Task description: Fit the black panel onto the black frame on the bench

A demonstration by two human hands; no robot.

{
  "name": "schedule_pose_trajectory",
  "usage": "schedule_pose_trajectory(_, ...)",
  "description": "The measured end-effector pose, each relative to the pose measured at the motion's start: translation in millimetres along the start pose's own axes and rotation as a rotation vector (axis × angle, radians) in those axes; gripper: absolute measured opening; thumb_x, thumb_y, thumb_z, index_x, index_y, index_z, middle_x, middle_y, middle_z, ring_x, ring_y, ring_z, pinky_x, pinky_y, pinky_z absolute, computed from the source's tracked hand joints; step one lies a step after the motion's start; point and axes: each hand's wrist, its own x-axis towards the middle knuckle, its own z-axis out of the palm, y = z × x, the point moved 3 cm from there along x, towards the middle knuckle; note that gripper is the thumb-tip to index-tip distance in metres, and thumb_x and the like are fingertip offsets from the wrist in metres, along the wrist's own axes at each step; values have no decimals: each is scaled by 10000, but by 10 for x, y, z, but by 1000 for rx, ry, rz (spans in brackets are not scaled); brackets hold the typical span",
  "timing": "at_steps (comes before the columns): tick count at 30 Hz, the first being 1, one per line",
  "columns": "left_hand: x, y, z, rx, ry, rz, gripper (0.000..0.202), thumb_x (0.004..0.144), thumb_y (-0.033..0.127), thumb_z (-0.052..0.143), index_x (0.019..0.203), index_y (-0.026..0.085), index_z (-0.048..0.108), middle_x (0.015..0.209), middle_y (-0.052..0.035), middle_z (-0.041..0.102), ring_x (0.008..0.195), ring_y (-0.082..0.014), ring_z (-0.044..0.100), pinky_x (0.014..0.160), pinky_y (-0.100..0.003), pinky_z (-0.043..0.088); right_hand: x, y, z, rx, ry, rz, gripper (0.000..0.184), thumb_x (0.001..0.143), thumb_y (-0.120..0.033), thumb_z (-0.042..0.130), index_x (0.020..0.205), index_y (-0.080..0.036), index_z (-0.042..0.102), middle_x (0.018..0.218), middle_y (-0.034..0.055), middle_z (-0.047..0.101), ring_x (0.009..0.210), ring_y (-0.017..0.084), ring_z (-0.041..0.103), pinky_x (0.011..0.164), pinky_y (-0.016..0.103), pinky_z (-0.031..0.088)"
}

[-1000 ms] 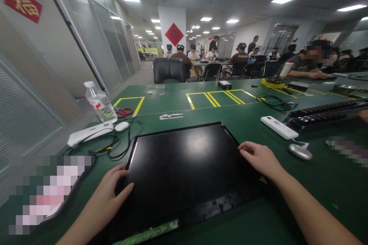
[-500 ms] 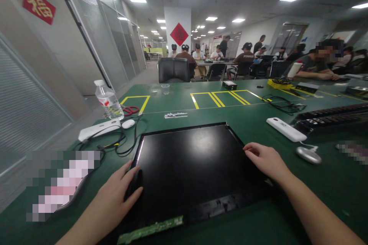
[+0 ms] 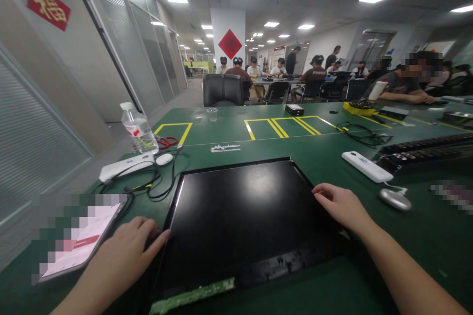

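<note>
A flat black display panel (image 3: pixel 244 211) lies face up on the green table in front of me, with a glossy reflection near its far side. Along its near edge sits a narrow green circuit board strip (image 3: pixel 195 295). My left hand (image 3: pixel 129 241) is at the panel's left edge, thumb stretched out to touch the frame, the other fingers loosely bent and apart from the thumb. On the opposite side, my right hand (image 3: pixel 343 206) has its fingers pressed together on the right edge of the panel; their undersides are hidden.
Left of the panel are a pink-screened phone (image 3: pixel 88 236), black cables (image 3: pixel 158 187), a white power bank (image 3: pixel 127 167), a water bottle (image 3: pixel 138 130) and red-handled scissors (image 3: pixel 168 141). Another white power bank (image 3: pixel 367 166) and a silver mouse-like object (image 3: pixel 395 199) lie right. A person (image 3: pixel 402 83) sits at the far right.
My left hand has slid back and left from over the panel's left border to its outer edge, its fingers bending. My right hand and the panel stay in place.
</note>
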Motion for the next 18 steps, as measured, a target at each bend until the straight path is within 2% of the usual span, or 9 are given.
schedule_pose_trajectory(7, 14, 44, 48, 46, -34, 37, 294, 790, 506, 514, 670, 276, 652, 838, -84, 665, 814, -311, 653, 848, -457, 493, 8, -2, 9, 3, -7, 2, 229, 794, -343, 518, 878, -287, 724, 842, -11, 759, 779, 204, 692, 682, 309, 478)
schedule_pose_trajectory(15, 91, 53, 128, -27, -31, 54, 258, 775, 426, 492, 617, 276, 631, 886, -115, 648, 824, -323, 634, 838, -471, 482, 3, -24, -33, 2, 10, -13, 217, 788, -333, 524, 856, -282, 723, 817, -12, 760, 757, 200, 694, 657, 298, 475)
schedule_pose_trajectory(18, 113, 96, 96, -90, -53, 38, 244, 769, 410, 475, 586, 289, 582, 842, -100, 668, 802, -309, 647, 796, -435, 492, -2, -34, -46, -1, 7, -4, 214, 786, -334, 527, 853, -282, 723, 814, -14, 759, 756, 197, 691, 660, 294, 471)
